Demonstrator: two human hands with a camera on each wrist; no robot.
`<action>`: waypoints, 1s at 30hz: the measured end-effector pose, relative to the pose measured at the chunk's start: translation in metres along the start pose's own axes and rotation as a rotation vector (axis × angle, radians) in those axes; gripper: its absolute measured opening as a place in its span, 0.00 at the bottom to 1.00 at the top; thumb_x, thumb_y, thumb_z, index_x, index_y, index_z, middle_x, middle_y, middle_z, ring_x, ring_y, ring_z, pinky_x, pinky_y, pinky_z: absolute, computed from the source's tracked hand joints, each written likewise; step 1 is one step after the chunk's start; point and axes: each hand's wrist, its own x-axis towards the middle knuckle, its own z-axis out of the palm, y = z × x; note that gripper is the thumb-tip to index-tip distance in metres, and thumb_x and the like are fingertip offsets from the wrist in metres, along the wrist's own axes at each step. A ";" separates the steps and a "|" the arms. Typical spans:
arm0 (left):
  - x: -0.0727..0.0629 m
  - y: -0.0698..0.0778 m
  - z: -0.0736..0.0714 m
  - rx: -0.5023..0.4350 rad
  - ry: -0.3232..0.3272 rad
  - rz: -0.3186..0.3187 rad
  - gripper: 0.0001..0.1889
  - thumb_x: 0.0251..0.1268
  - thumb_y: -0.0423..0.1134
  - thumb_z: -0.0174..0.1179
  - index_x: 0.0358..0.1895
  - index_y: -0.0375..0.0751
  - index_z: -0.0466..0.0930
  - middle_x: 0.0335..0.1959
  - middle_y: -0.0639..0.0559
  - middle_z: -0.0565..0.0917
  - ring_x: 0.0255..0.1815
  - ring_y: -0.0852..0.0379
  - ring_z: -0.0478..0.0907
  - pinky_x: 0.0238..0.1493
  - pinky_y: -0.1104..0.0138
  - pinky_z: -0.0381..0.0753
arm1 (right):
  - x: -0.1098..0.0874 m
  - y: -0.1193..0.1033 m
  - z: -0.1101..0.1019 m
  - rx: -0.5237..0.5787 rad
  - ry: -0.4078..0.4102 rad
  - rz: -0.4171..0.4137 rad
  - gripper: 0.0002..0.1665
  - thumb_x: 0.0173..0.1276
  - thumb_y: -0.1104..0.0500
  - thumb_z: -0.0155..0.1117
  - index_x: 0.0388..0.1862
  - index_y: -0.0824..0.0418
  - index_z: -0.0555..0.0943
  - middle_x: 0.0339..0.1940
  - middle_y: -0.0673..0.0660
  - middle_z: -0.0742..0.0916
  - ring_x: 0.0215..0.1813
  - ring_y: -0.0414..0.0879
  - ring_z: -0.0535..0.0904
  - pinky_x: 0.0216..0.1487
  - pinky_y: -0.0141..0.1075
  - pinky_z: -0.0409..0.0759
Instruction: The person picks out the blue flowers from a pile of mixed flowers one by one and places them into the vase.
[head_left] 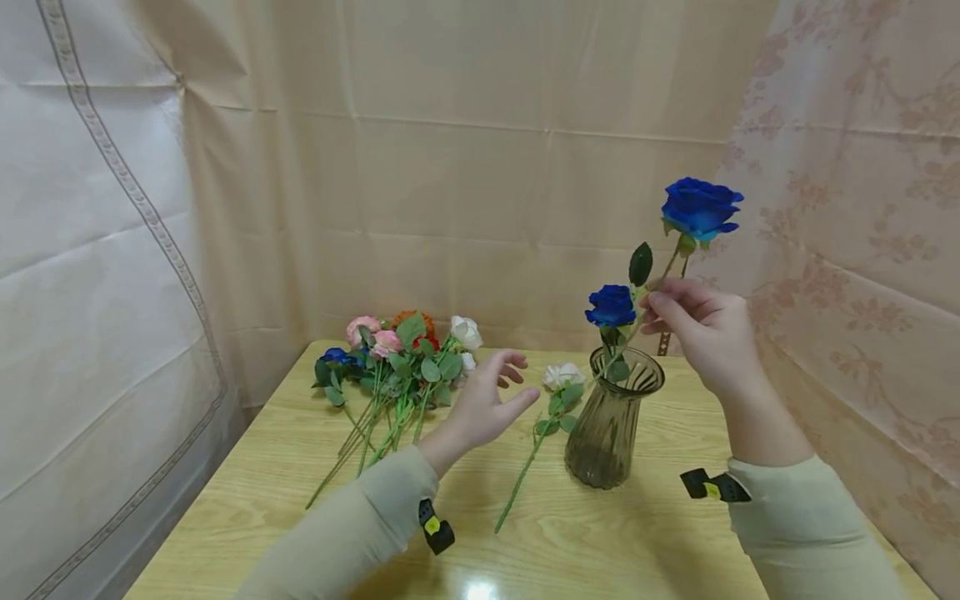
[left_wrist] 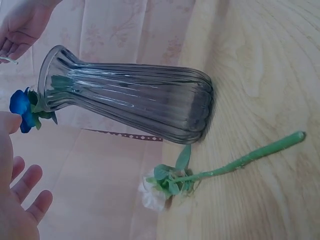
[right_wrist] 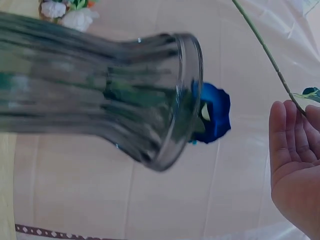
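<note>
My right hand [head_left: 701,333] pinches the stem of a large blue rose [head_left: 701,208] between thumb and fingers. That flower is raised up and to the right of the vase, its stem [right_wrist: 270,55] slanting down and left across the vase mouth in the head view. The ribbed, smoky glass vase [head_left: 600,446] stands upright on the table. In its mouth sits another blue rose [head_left: 611,306]. My left hand [head_left: 489,402] hovers left of the vase, fingers spread and holding nothing. Between it and the vase lies a white rose [head_left: 564,377] with a green stem.
A loose pile of flowers lies at the table's back left: pink flowers [head_left: 362,330], an orange flower [head_left: 415,325], white roses [head_left: 467,332] and a dark blue one [head_left: 337,357]. Their stems point toward the front. Behind the wooden table [head_left: 540,550] hangs a beige curtain [head_left: 450,183].
</note>
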 end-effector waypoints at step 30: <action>0.026 0.020 0.019 -0.029 -0.018 0.021 0.22 0.72 0.41 0.66 0.64 0.42 0.71 0.56 0.52 0.77 0.50 0.54 0.79 0.51 0.65 0.78 | 0.009 0.000 -0.047 -0.246 0.074 0.052 0.11 0.76 0.64 0.63 0.48 0.73 0.83 0.33 0.54 0.89 0.34 0.42 0.85 0.38 0.29 0.84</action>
